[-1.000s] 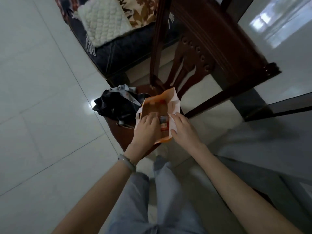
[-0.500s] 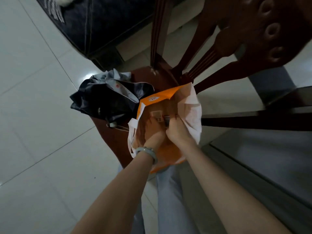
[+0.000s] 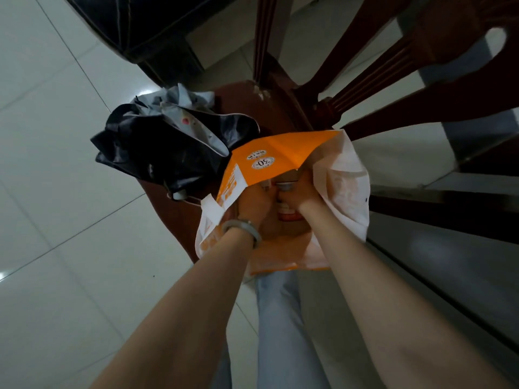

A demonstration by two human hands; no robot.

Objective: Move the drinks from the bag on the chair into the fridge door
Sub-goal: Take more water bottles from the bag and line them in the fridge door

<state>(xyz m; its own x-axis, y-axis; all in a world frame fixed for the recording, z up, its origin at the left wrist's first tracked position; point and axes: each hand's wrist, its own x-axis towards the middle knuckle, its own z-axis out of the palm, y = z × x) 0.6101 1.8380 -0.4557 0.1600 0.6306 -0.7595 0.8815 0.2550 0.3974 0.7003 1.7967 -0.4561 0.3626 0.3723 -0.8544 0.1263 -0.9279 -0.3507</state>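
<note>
On the wooden chair (image 3: 247, 105) over pale floor tiles, both our left hand (image 3: 252, 203) and right hand (image 3: 304, 192) reach into the orange bag (image 3: 283, 148), closing around a small bottle (image 3: 286, 204), probably light, rigid, slippery, best gripped mid-body.

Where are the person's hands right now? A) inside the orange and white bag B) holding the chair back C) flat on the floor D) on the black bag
A: the left hand and the right hand both reach down inside the open orange and white bag on the chair.
</note>
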